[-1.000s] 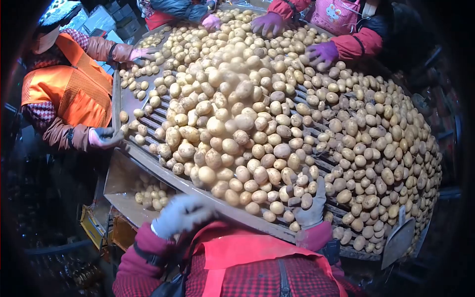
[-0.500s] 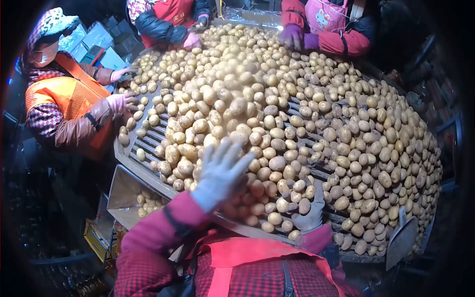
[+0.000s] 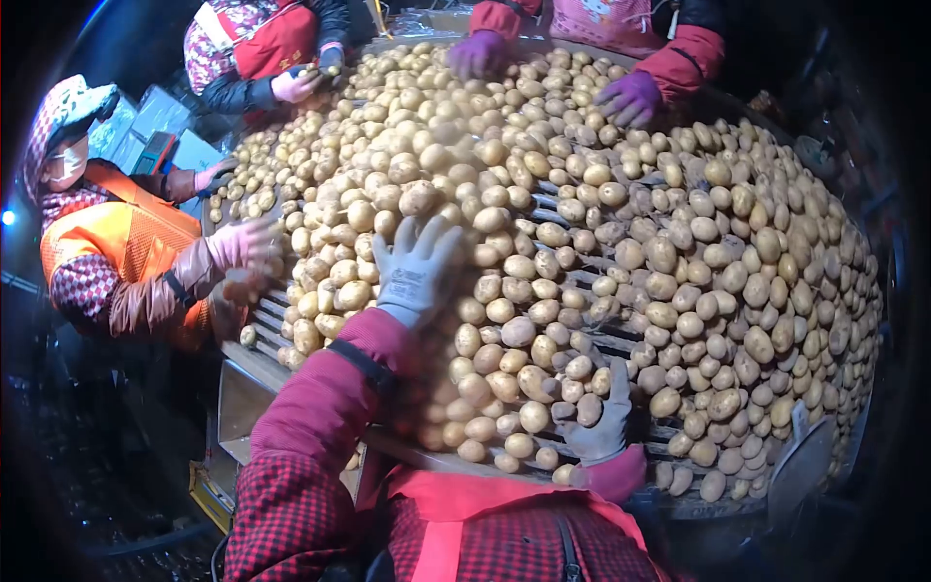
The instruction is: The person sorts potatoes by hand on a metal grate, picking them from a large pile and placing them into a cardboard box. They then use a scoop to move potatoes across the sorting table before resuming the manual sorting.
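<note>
My left hand (image 3: 415,272), in a grey work glove, lies over the heaped potatoes (image 3: 417,199) with its fingers spread and pointing to the far side. No potato is gripped in it. Near the close edge of the slatted table (image 3: 267,364), my right hand (image 3: 598,432) is also gloved in grey. Its fingers stand apart in a cupped shape, with a few small potatoes (image 3: 589,409) resting against them. The potatoes cover most of the slats around both hands.
At the left, a co-worker in an orange vest (image 3: 131,238) reaches onto the table. Two more people work at the far side, one in purple gloves (image 3: 630,97). A metal chute (image 3: 242,403) sits below the near left edge. A flat paddle-like plate (image 3: 803,470) stands at the right.
My left hand has moved forward and slightly left over the potatoes. My right hand has barely moved. The purple-gloved co-worker's hands have moved apart, and the view has shifted a little.
</note>
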The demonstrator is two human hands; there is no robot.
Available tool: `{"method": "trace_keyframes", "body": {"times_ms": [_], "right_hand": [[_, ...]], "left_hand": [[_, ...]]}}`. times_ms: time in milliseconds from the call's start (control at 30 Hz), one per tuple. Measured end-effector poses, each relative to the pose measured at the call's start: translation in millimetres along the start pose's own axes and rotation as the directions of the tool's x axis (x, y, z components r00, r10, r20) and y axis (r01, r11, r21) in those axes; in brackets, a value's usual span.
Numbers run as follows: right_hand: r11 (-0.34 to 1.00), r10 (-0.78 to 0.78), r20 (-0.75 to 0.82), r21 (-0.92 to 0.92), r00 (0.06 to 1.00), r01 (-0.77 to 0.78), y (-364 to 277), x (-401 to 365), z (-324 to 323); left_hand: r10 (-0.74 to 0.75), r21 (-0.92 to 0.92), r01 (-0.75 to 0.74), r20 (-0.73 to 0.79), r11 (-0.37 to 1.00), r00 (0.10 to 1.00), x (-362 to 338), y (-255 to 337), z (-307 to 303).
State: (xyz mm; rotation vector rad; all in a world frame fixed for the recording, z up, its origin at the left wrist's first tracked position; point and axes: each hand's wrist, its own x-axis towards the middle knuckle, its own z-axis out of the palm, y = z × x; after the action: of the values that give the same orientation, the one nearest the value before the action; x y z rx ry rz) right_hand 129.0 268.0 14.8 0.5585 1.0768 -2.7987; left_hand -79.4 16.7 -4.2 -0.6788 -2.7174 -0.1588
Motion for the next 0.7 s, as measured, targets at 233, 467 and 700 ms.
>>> {"method": "trace_keyframes", "body": {"times_ms": [233,467,700], "right_hand": [[0.756,-0.23,0.143,-0.596,0.963,0.269,1.0,-3.2,-21.7],[0.928,0.24,-0.009,0.295,0.971,-0.227,-20.1,-4.7,0.2],[0.962,0.222,-0.13,0.191,0.966,-0.195,-11.6,5.1,-3.6]], "left_hand": [[0.001,0.141,-0.013,0.085,0.99,0.996,30.8,-16.6,9.7],[-0.031,0.239,0.032,-0.005,0.97,0.999,53.5,-75.7,26.8],[-0.251,0.198,0.249,-0.016,0.948,0.968,92.4,-115.1,54.2]]}}
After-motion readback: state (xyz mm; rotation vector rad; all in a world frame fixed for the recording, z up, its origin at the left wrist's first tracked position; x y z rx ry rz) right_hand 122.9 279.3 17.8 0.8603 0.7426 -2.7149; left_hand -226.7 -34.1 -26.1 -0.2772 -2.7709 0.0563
